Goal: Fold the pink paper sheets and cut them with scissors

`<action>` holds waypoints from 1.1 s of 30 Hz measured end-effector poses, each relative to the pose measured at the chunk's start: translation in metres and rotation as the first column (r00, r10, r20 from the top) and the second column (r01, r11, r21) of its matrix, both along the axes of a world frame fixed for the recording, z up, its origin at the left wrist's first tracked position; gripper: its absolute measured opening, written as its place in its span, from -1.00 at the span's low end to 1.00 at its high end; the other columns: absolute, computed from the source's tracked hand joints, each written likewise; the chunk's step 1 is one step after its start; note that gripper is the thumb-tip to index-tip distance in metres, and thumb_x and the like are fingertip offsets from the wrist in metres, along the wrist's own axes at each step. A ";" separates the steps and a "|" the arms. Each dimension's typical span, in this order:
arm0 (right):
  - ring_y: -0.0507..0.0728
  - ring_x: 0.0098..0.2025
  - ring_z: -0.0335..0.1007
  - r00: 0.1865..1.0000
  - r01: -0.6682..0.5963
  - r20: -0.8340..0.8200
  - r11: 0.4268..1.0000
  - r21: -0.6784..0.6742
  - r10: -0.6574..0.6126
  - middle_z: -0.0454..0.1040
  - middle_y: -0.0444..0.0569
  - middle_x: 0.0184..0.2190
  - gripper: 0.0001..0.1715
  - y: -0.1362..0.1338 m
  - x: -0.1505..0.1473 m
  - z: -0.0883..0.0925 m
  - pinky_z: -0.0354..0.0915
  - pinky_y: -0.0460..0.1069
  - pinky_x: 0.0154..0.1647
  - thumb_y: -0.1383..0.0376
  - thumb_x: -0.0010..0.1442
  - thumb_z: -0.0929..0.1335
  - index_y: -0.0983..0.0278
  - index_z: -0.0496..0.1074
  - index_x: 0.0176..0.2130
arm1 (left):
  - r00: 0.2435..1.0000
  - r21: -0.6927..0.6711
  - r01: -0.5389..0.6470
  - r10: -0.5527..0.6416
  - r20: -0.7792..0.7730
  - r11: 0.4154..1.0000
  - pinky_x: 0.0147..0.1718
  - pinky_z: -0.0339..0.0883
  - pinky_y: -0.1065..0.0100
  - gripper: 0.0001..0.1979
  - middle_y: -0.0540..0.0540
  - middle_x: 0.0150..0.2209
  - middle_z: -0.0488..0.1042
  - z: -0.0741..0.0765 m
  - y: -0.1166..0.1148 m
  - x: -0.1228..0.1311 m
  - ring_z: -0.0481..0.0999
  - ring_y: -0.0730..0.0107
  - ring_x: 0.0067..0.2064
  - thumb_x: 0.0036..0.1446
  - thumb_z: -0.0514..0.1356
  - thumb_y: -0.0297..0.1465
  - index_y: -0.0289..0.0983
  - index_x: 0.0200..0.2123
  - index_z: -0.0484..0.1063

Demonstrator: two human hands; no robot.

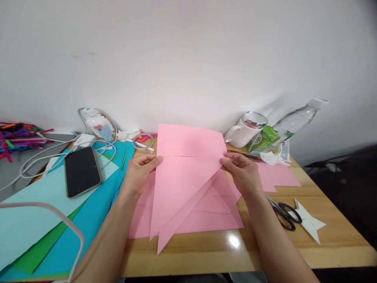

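I hold a pink sheet of paper (pixel 185 165) up in front of me over a wooden table (pixel 324 239). It is folded diagonally, so a long triangle points down toward me. My left hand (pixel 138 173) pinches the sheet's left edge. My right hand (pixel 243 171) pinches the fold's corner at the right edge. More pink sheets (pixel 206 216) lie flat on the table under the held one.
A black phone (pixel 81 171) lies on blue and green papers (pixel 44 220) at the left, among white cables (pixel 44 157). A white mug (pixel 246 129), green carton (pixel 262 139) and clear bottle (pixel 297 120) stand at the back right. Scissors (pixel 282 214) and a white folded paper shape (pixel 309 224) lie at the right.
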State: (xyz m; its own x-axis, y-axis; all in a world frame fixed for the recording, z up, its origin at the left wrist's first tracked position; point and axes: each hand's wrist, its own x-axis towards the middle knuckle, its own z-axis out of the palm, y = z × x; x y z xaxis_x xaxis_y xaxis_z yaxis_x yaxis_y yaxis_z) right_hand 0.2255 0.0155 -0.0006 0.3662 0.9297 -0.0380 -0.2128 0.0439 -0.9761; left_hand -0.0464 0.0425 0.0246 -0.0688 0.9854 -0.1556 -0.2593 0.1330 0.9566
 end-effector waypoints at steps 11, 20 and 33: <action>-0.01 -0.49 0.42 0.992 -0.094 0.099 0.989 0.117 0.083 0.52 -0.17 -0.54 -0.70 0.000 0.015 -0.003 0.45 -0.08 -0.41 0.32 -0.19 0.55 0.19 0.59 -0.33 | 0.980 0.388 0.073 0.007 -0.200 0.919 -0.44 0.23 0.50 -0.70 0.10 -0.52 0.36 0.011 -0.003 -0.002 0.32 0.57 -0.47 -0.11 0.35 -0.47 -0.20 -0.25 0.43; 0.06 -0.43 0.46 0.954 -0.102 0.288 0.993 0.059 0.081 0.57 -0.11 -0.38 -0.74 -0.006 0.016 0.011 0.48 0.05 -0.32 0.26 -0.10 0.51 0.18 0.59 -0.30 | 0.941 0.424 0.128 0.026 -0.338 0.897 -0.47 0.18 0.46 -0.74 0.06 -0.46 0.32 0.014 -0.009 -0.002 0.28 0.51 -0.45 -0.03 0.30 -0.42 -0.14 -0.20 0.46; 0.20 0.01 0.30 0.856 -0.271 0.496 0.943 0.196 0.143 0.42 0.02 -0.07 -0.83 -0.011 0.010 0.025 0.25 0.06 -0.04 0.22 0.11 0.39 0.23 0.41 -0.46 | 0.826 0.448 0.020 0.238 -0.511 0.894 -0.30 0.31 0.39 -0.92 0.01 -0.36 0.50 0.021 -0.016 0.003 0.45 0.38 -0.28 0.01 0.26 -0.37 -0.16 -0.36 0.56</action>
